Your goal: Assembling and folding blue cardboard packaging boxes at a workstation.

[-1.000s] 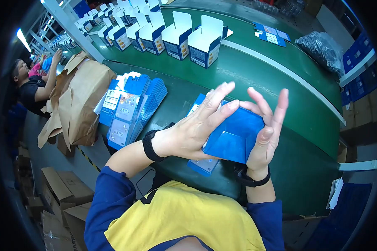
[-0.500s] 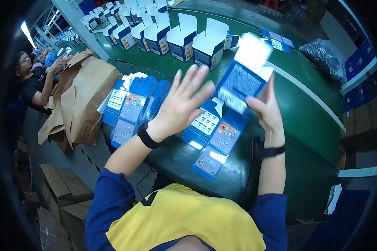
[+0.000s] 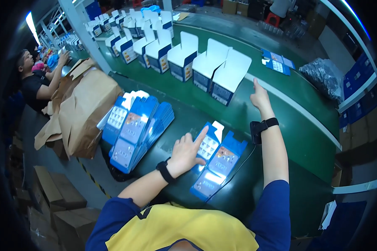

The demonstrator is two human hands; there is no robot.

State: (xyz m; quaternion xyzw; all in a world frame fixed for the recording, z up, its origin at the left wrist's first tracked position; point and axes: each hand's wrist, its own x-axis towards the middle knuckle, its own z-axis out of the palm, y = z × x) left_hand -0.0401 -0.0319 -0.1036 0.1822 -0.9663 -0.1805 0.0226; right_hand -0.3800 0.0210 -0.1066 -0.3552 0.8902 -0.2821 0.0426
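Flat blue carton blanks (image 3: 215, 161) lay on the near green bench, a small overlapping pile just in front of the person. Left hand (image 3: 187, 152) rested on the left side of that pile, its forefinger stretched out flat over the top blank and the other fingers loosely bent — pressing, not gripping anything. To the left of it a thicker fanned stack of blanks (image 3: 138, 125) sat on the same bench, and further left a crumpled brown paper sack (image 3: 86, 111) stood at the bench edge.

Beyond the pile, right hand (image 3: 260, 98) reached out over the far side of the bench, open and holding nothing — its fingers lay just beside an erected blue-and-white box (image 3: 229, 79) with its top flap standing up. That box stood at the near end of a row of opened boxes (image 3: 155, 44) running away to the far left along the green conveyor belt (image 3: 289, 94). On the far right of the belt lay a few loose blue cards (image 3: 277, 60) and a dark plastic bag (image 3: 326, 75). At the far left another person (image 3: 35, 79) worked.
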